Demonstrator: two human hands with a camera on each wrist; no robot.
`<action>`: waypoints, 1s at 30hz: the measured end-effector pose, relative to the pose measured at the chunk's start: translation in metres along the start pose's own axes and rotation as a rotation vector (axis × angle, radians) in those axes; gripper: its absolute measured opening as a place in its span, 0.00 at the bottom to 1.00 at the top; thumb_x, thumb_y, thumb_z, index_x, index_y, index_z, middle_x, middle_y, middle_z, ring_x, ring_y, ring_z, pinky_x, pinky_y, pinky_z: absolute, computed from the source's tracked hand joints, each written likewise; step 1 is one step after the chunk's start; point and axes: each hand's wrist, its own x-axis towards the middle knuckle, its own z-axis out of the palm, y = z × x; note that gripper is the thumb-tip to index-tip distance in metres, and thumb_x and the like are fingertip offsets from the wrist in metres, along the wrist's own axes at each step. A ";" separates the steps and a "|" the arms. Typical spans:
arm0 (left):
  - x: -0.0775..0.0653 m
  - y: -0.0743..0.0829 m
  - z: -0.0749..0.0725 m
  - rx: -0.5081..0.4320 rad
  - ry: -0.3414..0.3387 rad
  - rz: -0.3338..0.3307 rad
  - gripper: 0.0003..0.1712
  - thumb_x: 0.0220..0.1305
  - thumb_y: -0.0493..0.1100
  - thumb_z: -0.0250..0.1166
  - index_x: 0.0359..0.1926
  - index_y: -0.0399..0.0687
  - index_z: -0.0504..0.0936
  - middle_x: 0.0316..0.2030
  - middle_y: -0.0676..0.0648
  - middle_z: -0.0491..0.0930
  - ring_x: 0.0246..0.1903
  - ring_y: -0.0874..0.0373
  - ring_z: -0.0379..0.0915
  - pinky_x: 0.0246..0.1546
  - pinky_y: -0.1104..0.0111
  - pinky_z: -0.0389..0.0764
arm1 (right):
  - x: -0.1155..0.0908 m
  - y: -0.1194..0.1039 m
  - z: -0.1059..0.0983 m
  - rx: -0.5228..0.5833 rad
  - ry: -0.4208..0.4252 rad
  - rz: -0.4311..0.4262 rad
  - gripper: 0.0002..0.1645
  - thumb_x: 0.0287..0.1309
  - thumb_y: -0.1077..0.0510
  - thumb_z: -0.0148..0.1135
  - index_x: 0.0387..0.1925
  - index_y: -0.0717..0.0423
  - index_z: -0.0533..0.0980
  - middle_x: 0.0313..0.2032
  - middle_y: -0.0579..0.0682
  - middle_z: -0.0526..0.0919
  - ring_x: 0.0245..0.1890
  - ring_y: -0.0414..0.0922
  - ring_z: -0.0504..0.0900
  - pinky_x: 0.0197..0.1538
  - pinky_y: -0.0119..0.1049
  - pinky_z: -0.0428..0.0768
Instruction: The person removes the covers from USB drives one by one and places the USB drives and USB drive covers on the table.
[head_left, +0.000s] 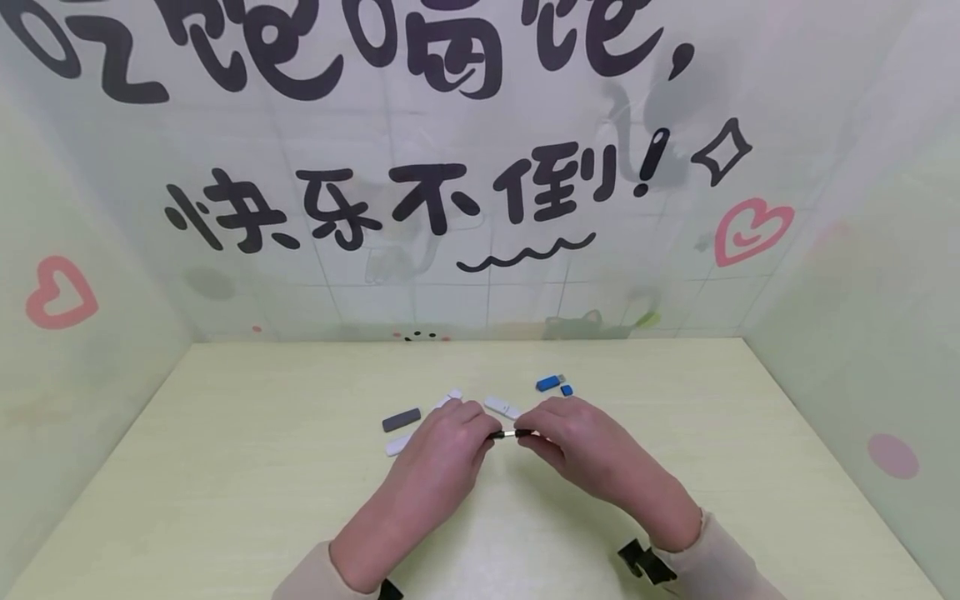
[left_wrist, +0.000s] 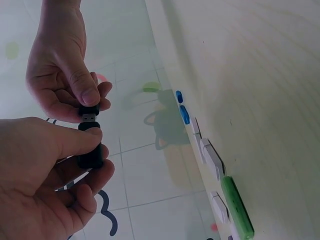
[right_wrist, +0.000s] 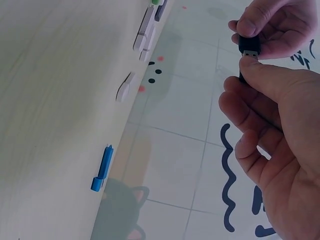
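My left hand [head_left: 444,454] pinches the body of a black USB flash drive [left_wrist: 90,158] between thumb and fingers. Its metal plug [left_wrist: 88,118] shows bare, pointing toward my right hand [head_left: 583,443]. That hand pinches the small black cap [left_wrist: 88,109] of the drive, and a short stretch of metal is visible between the two black pieces. In the right wrist view, the right thumb covers most of the cap, while the body's end [right_wrist: 248,45] shows in the left fingers. Both hands are held above the table, close together.
Beyond the right hand lie a blue USB drive [head_left: 548,382] and its separate blue cap [head_left: 566,390]. A white stick [head_left: 501,407] lies between the hands. Around the left hand are a grey stick [head_left: 401,419], another white stick [head_left: 397,446] and a green one [left_wrist: 237,207]. A printed wall [head_left: 420,283] backs the table.
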 end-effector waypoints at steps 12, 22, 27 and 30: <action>0.002 0.001 0.002 -0.012 0.028 0.027 0.09 0.54 0.34 0.73 0.36 0.49 0.84 0.31 0.57 0.79 0.30 0.60 0.70 0.37 0.69 0.74 | -0.002 0.004 -0.009 0.006 0.012 0.029 0.08 0.55 0.61 0.72 0.38 0.51 0.82 0.34 0.38 0.82 0.31 0.35 0.78 0.37 0.26 0.77; 0.002 0.003 0.004 -0.050 0.007 -0.025 0.09 0.54 0.33 0.73 0.35 0.49 0.84 0.32 0.56 0.78 0.34 0.61 0.73 0.40 0.69 0.77 | -0.007 0.007 -0.019 -0.015 -0.023 0.078 0.08 0.55 0.62 0.71 0.37 0.51 0.81 0.33 0.39 0.82 0.32 0.36 0.80 0.40 0.32 0.79; 0.002 0.003 0.008 -0.072 -0.020 -0.061 0.07 0.57 0.34 0.71 0.36 0.49 0.85 0.33 0.55 0.76 0.34 0.63 0.73 0.36 0.72 0.77 | -0.014 0.010 -0.021 -0.031 -0.027 0.079 0.08 0.55 0.63 0.70 0.37 0.51 0.81 0.33 0.38 0.82 0.32 0.36 0.80 0.40 0.33 0.79; 0.004 0.003 0.011 -0.079 -0.037 -0.075 0.06 0.59 0.35 0.70 0.37 0.49 0.85 0.33 0.55 0.74 0.33 0.63 0.73 0.35 0.74 0.77 | -0.020 0.011 -0.023 -0.046 -0.030 0.089 0.08 0.55 0.62 0.70 0.37 0.50 0.80 0.33 0.37 0.81 0.32 0.36 0.79 0.39 0.34 0.78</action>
